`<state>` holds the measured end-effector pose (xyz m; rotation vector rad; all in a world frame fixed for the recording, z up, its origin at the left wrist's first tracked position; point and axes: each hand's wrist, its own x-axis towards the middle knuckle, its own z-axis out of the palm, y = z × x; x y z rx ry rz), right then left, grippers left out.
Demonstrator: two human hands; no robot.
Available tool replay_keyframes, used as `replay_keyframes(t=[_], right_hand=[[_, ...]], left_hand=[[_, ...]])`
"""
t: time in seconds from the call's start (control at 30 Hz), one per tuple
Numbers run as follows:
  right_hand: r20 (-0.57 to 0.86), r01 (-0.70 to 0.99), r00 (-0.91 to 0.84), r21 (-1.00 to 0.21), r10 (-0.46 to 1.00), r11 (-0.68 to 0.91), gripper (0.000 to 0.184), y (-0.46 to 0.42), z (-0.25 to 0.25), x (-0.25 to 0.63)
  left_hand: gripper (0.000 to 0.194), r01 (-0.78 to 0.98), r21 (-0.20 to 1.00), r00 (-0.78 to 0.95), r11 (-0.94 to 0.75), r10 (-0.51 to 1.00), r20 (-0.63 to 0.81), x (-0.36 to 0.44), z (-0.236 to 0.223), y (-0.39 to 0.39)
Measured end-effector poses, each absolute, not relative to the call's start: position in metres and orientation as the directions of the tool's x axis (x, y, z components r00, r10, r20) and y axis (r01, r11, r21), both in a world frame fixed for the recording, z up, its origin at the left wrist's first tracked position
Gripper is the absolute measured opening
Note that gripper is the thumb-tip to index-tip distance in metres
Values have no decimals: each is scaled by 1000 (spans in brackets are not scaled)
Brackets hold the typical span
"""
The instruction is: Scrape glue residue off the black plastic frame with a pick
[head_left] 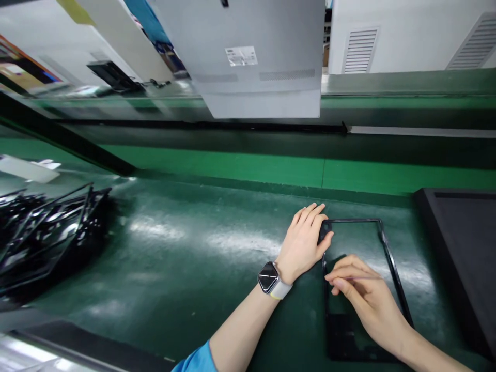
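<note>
A thin black rectangular frame (pixel 389 258) lies flat on the dark green work surface (pixel 186 258) at the lower right. My left hand (pixel 304 240), with a smartwatch (pixel 269 279) on the wrist, rests on the frame's top-left corner with its fingers together and pressed down on it. My right hand (pixel 366 299) sits over the frame's left side, its fingers pinched on a thin pale stick (pixel 364 278) that points right across the opening.
A pile of several black frames (pixel 46 232) lies at the left. A dark tray (pixel 461 248) stands at the right edge. A large grey panel (pixel 256 57) stands beyond a green belt (pixel 271 170) at the back.
</note>
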<state>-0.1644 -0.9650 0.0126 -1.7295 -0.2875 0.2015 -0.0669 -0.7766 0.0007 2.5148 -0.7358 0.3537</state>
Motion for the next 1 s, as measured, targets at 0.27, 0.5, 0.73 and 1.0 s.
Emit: replay_keyframes(t=[0.27, 0.5, 0.73, 1.0], right_hand=[[-44, 4, 972, -979, 232, -203, 20, -964, 2, -177], [57, 109, 972, -969, 227, -223, 17, -960, 5, -175], [73, 139, 969, -951, 237, -276, 18, -960, 8, -174], [63, 123, 969, -962, 239, -244, 19, -959, 9, -174]], left_hand=[[25, -544, 398, 833, -739, -417, 364, -66, 0, -776], [24, -545, 396, 831, -739, -413, 372, -66, 1, -776], [23, -537, 395, 836, -745, -407, 368, -66, 1, -777], [23, -546, 395, 830, -738, -414, 374, -65, -2, -777]])
